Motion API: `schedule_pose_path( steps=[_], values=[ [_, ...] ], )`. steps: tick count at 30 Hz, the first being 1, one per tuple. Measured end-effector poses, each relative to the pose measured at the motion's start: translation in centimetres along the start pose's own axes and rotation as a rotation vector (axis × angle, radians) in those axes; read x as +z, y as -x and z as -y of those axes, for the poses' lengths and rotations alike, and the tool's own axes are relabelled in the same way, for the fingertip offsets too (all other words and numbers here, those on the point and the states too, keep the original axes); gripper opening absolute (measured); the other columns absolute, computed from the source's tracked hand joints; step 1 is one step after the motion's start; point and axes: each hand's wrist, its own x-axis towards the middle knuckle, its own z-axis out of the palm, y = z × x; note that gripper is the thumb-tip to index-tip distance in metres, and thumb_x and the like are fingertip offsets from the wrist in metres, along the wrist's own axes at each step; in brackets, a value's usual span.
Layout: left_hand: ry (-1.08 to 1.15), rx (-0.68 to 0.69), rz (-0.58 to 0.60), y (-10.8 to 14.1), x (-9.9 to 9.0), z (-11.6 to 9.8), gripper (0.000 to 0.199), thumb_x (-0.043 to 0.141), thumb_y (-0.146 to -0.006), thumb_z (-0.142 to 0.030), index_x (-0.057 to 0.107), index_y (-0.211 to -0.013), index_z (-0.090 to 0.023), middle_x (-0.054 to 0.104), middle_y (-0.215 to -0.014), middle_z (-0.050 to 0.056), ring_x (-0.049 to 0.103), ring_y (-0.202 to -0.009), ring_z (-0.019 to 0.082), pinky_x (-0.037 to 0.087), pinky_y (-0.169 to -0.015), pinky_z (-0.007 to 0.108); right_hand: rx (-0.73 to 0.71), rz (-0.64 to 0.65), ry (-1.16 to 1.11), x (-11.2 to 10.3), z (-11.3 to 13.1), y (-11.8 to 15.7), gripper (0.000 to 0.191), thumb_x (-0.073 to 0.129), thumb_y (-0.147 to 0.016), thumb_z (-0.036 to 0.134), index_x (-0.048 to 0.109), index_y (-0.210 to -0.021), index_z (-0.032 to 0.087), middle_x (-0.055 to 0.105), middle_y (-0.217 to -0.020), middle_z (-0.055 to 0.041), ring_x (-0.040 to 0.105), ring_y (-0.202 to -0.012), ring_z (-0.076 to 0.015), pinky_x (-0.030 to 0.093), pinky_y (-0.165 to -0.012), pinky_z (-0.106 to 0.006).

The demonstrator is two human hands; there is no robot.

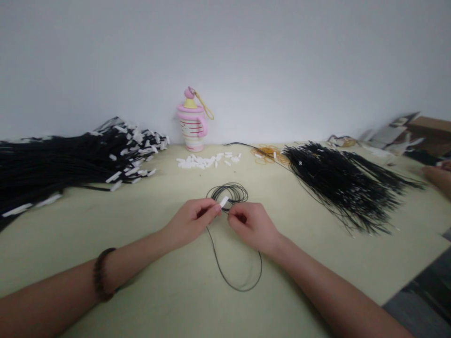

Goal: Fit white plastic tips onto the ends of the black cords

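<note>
Between thumb and forefinger, my left hand point(197, 218) pinches a small white plastic piece point(224, 202). Close beside it, my right hand point(252, 225) is closed in a pinch on a thin black wire point(218, 268), whose loop hangs below both hands on the table. Just behind the fingers lies a round coil of the same black wire point(232, 188). Whether the wire's end is inside the white piece is too small to tell. A pile of loose white pieces point(202, 162) lies farther back.
On the left is a thick bundle of black wires point(70, 157) with white ends. Another black wire bundle point(341, 183) lies right, near yellow rubber bands point(268, 154). A pink and white cup point(192, 124) stands by the wall. Another person's hand point(439, 176) shows at the right edge.
</note>
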Motion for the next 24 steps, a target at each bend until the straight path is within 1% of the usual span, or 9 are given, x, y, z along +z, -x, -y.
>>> schedule_pose_path(
  steps=[12, 24],
  values=[
    [-0.026, 0.014, 0.004, 0.02, 0.13, -0.24, 0.030, 0.042, -0.087, -0.038, 0.056, -0.071, -0.016, 0.043, -0.057, -0.005, 0.042, -0.054, 0.011, 0.029, -0.049, 0.021, -0.040, 0.013, 0.004, 0.19, -0.12, -0.04, 0.018, 0.048, -0.075, 0.009, 0.051, -0.059, 0.015, 0.045, -0.055, 0.0047, 0.041, -0.053, -0.0069, 0.026, -0.052, -0.018],
    [-0.027, 0.025, 0.011, 0.01, 0.09, -0.32, 0.031, 0.041, -0.088, -0.038, 0.054, -0.071, -0.016, 0.042, -0.058, -0.005, 0.042, -0.056, 0.012, 0.030, -0.051, 0.021, -0.052, -0.012, -0.019, 0.43, -0.05, 0.15, 0.019, 0.047, -0.075, 0.009, 0.048, -0.058, 0.015, 0.044, -0.055, 0.0047, 0.041, -0.053, -0.0072, 0.027, -0.053, -0.018]
  ],
)
